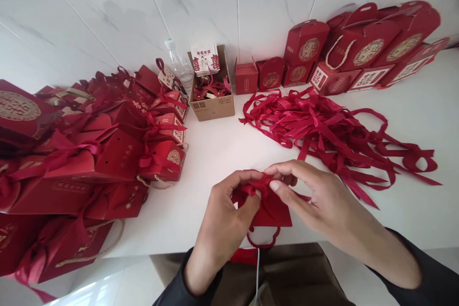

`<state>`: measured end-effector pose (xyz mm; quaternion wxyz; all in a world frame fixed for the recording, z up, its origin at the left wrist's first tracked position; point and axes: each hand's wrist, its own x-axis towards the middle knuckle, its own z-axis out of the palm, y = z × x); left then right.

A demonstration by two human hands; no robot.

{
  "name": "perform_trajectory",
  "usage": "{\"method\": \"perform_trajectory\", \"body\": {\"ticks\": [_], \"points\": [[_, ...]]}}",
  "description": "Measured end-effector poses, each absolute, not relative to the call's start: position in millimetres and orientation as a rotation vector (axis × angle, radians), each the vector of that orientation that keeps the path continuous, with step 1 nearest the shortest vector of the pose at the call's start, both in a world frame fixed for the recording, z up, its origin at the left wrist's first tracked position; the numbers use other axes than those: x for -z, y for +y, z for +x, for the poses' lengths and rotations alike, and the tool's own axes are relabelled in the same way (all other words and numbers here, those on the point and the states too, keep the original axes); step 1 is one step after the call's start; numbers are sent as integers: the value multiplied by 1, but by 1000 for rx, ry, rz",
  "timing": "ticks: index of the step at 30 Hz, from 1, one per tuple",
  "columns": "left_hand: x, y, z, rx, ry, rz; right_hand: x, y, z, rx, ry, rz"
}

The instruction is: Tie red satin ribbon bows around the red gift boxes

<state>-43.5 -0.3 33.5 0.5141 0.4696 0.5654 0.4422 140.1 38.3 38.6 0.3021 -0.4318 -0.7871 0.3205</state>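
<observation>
A small red gift box (269, 214) with a red cord handle sits near the front edge of the white table (222, 153). Both hands work a red ribbon (258, 184) on top of it. My left hand (225, 220) pinches the ribbon from the left, fingers closed round it. My right hand (311, 196) pinches the same ribbon from the right with thumb and forefinger, its other fingers spread.
A loose pile of red ribbons (333, 134) lies to the right. Many red ribbon-tied boxes (107, 153) are heaped at the left. A cardboard box (211, 95) and a clear bottle (179, 64) stand at the back wall, with red gift bags (362, 43) at the back right.
</observation>
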Motion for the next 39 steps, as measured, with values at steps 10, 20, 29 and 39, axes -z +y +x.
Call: {"method": "perform_trajectory", "body": {"ticks": [10, 20, 29, 39], "points": [[-26, -10, -38, -1148, 1467, 1397, -39, 43, 138, -1182, -2143, -1136], [-9, -11, -32, -1348, 1718, 2126, -37, 42, 138, -1313, -2071, -1197], [7, -13, -24, -1544, 1724, 2028, -44, 44, 135, -1242, -2058, -1196], [11, -15, -25, -1633, 1663, 2035, -46, 46, 136, -1469, -1980, -1163]]}}
